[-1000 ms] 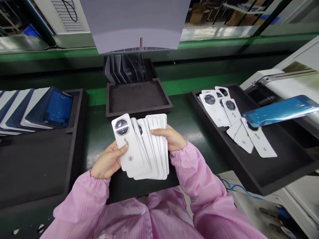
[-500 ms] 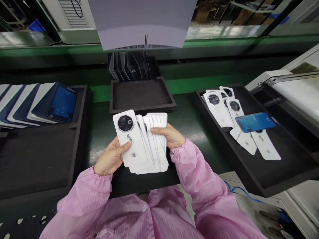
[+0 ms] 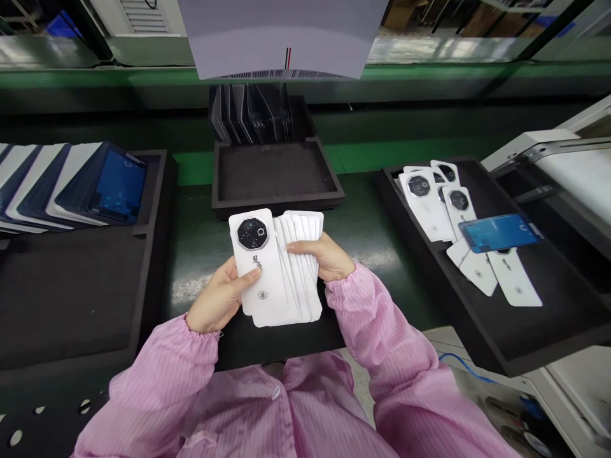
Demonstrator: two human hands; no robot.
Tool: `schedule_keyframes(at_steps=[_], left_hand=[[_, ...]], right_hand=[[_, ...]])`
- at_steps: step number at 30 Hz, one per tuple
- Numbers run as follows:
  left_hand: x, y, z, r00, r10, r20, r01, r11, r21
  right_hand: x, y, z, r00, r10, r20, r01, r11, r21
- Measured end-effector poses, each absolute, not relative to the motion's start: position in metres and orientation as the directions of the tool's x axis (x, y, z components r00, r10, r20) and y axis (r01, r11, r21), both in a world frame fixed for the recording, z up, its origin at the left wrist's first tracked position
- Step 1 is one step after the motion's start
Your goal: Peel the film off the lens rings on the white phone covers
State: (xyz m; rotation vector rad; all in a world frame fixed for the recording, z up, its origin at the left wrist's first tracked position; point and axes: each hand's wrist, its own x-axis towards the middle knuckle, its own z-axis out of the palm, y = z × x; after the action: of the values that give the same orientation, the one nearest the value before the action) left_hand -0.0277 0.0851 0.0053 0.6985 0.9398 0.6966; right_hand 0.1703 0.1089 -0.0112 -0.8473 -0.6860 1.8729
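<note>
White cards (image 3: 275,283), fanned, held over the table (image 3: 191,251). Left hand (image 3: 217,298) clasps their left side, right hand (image 3: 333,256) pinches their right. Judged best: light, even pressure from both sides, so none slips loose.

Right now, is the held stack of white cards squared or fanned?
Fanned: between left hand and right hand, the white cards overlap sideways, their edges showing.

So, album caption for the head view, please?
Left hand and right hand hold fanned white panels over a dark green table.
</note>
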Motion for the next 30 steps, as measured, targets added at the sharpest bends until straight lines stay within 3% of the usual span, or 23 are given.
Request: schedule_keyframes(at_steps=[12,30], left_hand=[[-0.0264,0.0839,0.0081,0.410,0.819,-0.402,-0.229,0.519,0.824],[-0.0255,0.0840,0.0129,0.401,0.788,-0.467,-0.224,0.579,0.784]], right_hand=[[0.1704,0.1091,-0.0141,-0.336,0.913,-0.230,-0.520,-0.383,-0.763],[0.1775,0.1077,-0.0085,-0.212,0.936,-0.280,-0.528,-0.350,-0.773]])
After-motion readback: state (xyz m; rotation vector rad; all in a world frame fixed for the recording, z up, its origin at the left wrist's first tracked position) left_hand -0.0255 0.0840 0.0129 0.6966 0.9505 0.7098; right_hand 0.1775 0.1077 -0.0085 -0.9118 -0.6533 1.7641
